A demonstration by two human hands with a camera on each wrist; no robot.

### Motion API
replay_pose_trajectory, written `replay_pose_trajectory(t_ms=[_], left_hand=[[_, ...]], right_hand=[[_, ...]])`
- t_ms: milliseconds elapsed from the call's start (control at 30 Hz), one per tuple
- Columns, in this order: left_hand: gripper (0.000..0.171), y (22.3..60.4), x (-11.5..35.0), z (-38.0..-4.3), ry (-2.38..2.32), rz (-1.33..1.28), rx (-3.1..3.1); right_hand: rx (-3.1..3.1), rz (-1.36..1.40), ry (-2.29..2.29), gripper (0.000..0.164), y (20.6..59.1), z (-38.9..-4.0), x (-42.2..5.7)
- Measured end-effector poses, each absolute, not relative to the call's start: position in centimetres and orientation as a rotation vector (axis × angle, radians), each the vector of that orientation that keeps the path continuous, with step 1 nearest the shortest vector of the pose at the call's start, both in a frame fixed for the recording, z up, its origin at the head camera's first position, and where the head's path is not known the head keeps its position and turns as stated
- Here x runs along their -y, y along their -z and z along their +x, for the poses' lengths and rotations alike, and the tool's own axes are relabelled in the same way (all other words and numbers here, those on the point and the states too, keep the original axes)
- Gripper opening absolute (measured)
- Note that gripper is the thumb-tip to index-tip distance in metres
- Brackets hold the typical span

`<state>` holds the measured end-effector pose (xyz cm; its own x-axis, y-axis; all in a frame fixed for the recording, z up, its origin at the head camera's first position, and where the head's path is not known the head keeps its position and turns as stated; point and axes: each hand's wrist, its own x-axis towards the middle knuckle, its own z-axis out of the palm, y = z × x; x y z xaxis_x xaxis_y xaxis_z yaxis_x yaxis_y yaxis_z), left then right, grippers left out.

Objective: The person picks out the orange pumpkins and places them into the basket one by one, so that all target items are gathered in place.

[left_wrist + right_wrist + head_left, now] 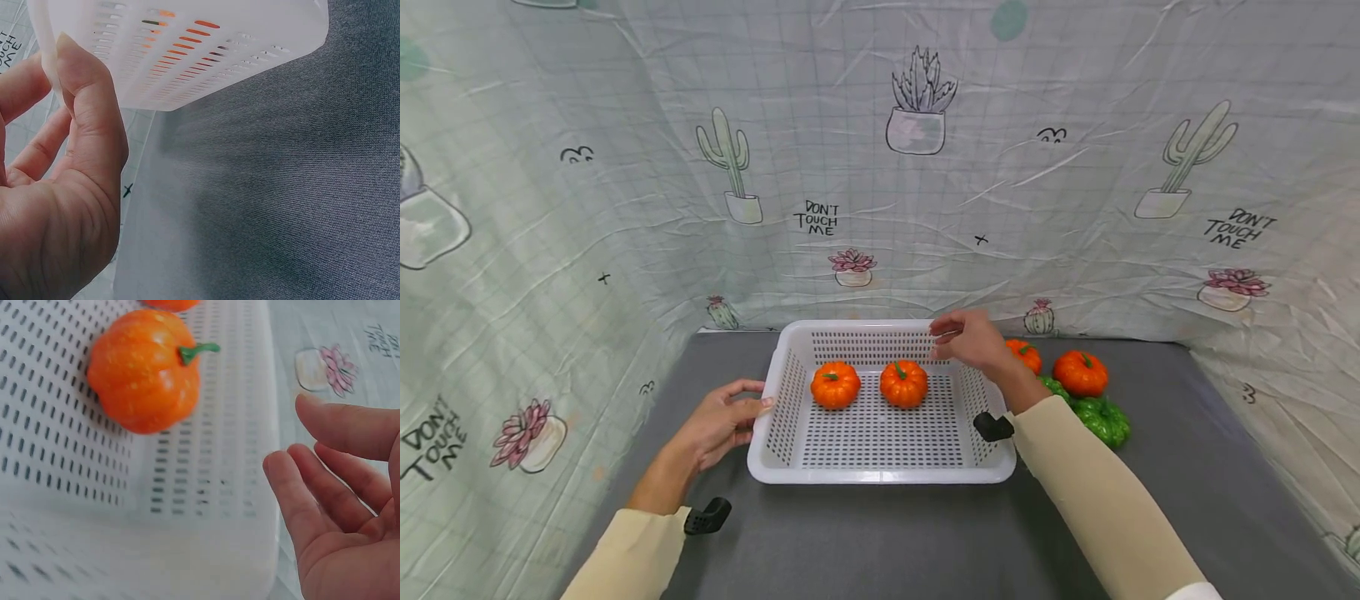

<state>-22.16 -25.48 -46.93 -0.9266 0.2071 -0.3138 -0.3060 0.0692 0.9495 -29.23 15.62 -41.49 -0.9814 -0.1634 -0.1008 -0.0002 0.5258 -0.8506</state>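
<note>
A white plastic basket (880, 477) with slotted walls and floor stands on the dark grey cloth. Inside lie two small orange pumpkins with green stems, a left pumpkin (835, 385) and a right pumpkin (904, 384). At the basket's left side my left hand (722, 423) pinches the rim, with the thumb (84, 81) on one face and fingers on the other. My right hand (970, 337) hovers by the far right corner, holding nothing. In the right wrist view its fingers are loosely bent, apart from the nearer pumpkin (147, 372).
Right of the basket, partly behind my right forearm, sit an orange pumpkin (1081, 372), another orange one (1022, 356), a green pumpkin (1103, 422) and a second green one (1054, 386). A printed curtain (880, 192) hangs behind and along both sides of the table.
</note>
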Motion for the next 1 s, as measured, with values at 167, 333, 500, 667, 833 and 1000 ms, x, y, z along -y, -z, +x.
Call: replay_pose_trajectory(t_ms=[167, 333, 500, 667, 833, 1000], left_hand=[[0.055, 46.9, 25.4, -22.1, -1.922, -0.110, -1.980], [0.057, 46.9, 25.4, -22.1, -1.913, -0.118, -1.992], [0.058, 46.7, 25.3, -22.2, -1.904, -0.128, -2.002], [0.057, 46.7, 25.3, -22.2, -1.912, -0.123, -1.990], [0.056, 46.8, 25.4, -22.3, -1.913, -0.122, -1.981], [0.055, 46.7, 25.3, -22.2, -1.916, -0.125, -1.969]], right_hand=[[-2.506, -0.163, 1.522, 0.051, 40.5, -29.1, -17.4], [-2.497, -0.145, 1.544, 0.047, 39.5, -29.2, -19.0], [-2.501, -0.134, 1.566, 0.047, 38.9, -29.3, -20.5], [-2.522, -0.135, 1.553, 0.048, 38.7, -29.3, -22.0], [-2.550, -0.151, 1.525, 0.050, 38.6, -29.1, -23.4], [-2.569, -0.134, 1.499, 0.052, 38.8, -29.0, -24.6]])
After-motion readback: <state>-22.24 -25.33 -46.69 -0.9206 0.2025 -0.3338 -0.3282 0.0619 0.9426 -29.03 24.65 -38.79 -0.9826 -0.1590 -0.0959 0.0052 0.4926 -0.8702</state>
